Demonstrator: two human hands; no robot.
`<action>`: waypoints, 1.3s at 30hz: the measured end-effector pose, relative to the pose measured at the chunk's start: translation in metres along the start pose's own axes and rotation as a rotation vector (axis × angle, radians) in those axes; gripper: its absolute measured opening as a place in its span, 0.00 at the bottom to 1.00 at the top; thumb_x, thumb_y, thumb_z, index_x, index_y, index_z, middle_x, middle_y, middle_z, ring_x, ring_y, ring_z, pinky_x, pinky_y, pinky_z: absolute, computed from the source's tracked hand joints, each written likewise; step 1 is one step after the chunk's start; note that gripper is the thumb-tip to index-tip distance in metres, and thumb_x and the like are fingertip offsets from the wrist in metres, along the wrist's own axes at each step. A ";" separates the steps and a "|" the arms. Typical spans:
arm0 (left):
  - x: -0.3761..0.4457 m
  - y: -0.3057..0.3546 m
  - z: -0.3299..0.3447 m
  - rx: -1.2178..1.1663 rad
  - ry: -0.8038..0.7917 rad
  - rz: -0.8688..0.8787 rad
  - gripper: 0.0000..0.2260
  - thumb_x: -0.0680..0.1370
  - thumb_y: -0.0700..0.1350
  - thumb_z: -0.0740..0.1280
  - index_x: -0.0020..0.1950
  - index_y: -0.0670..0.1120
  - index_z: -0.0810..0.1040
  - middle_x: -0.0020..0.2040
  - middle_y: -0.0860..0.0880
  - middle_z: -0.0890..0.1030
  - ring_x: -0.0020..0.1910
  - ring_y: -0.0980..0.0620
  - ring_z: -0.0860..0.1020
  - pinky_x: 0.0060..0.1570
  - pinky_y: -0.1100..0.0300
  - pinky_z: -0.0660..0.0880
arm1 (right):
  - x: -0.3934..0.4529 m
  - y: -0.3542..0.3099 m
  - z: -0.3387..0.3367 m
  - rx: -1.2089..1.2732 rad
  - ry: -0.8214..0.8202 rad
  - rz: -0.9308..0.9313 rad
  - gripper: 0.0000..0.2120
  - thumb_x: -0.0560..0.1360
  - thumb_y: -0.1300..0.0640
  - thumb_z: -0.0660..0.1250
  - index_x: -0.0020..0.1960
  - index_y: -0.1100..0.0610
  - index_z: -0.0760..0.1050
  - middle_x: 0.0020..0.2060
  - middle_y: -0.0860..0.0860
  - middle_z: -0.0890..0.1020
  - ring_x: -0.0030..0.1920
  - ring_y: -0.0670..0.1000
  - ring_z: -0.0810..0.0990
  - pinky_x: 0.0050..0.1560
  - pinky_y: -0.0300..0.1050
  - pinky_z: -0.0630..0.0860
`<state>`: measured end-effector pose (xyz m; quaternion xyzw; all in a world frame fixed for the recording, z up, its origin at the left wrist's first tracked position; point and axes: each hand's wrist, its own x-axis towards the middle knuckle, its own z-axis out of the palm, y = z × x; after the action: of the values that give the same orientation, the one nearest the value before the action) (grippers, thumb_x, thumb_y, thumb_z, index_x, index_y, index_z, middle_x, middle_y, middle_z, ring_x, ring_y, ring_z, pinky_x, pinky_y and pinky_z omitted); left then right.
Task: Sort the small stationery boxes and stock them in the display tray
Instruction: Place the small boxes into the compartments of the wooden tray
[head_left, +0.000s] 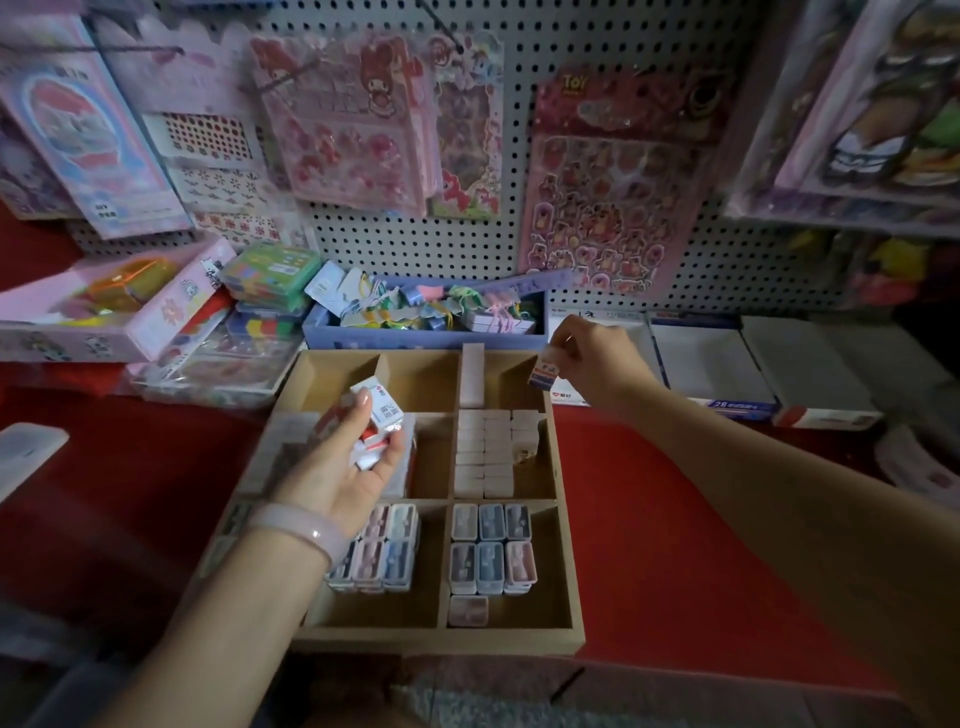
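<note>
Head view: wooden display tray (563, 525) sits on a red shelf (665, 519), six compartments in two columns. Left hand (345, 462), palm up, fingers curled round a small stack of white-and-red stationery boxes (376, 421), held over the tray's middle-left compartment; looks like a supply stack kept close so the other hand can draw from it. Right hand (589, 358) pinches one small box (545, 375) between thumb and fingertips, hovering over the tray's back-right compartment at its right wall, likely about to be set down there. That compartment holds only one long white box (472, 374) standing against the centre divider. Middle-right compartment: white boxes in neat rows (491, 449), filling most of it. Front two compartments: pastel pink and blue cases (491, 548), upright and packed. Back-left compartment looks bare. Hands well apart, tray between them. Behind the tray's back edge, a blue bin (363, 332) of mixed tags; pegboard (519, 104) with sticker sheets above.
</note>
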<state>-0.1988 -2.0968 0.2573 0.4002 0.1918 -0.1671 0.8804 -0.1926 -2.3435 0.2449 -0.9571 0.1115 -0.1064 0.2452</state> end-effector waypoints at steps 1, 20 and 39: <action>0.002 0.001 -0.004 -0.009 0.009 0.001 0.08 0.77 0.41 0.65 0.38 0.45 0.73 0.31 0.49 0.81 0.44 0.52 0.77 0.33 0.64 0.80 | 0.005 -0.002 0.005 0.001 0.009 0.011 0.06 0.78 0.56 0.62 0.52 0.58 0.73 0.44 0.56 0.81 0.41 0.55 0.78 0.39 0.46 0.74; 0.022 0.013 -0.019 -0.005 -0.034 -0.050 0.04 0.74 0.41 0.66 0.40 0.42 0.77 0.32 0.46 0.81 0.44 0.48 0.76 0.31 0.64 0.79 | 0.049 -0.029 0.072 -0.163 -0.033 0.048 0.11 0.78 0.64 0.57 0.60 0.59 0.67 0.51 0.60 0.78 0.50 0.61 0.77 0.45 0.48 0.72; 0.008 0.005 -0.004 0.043 -0.008 -0.058 0.03 0.77 0.41 0.65 0.44 0.43 0.75 0.42 0.44 0.79 0.42 0.49 0.77 0.29 0.65 0.78 | 0.022 -0.061 0.026 0.216 -0.191 -0.051 0.12 0.80 0.56 0.59 0.61 0.59 0.72 0.46 0.57 0.81 0.42 0.53 0.80 0.44 0.47 0.79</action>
<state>-0.1902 -2.0922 0.2541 0.4127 0.1960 -0.1983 0.8671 -0.1548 -2.2856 0.2559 -0.9335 0.0515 -0.0325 0.3534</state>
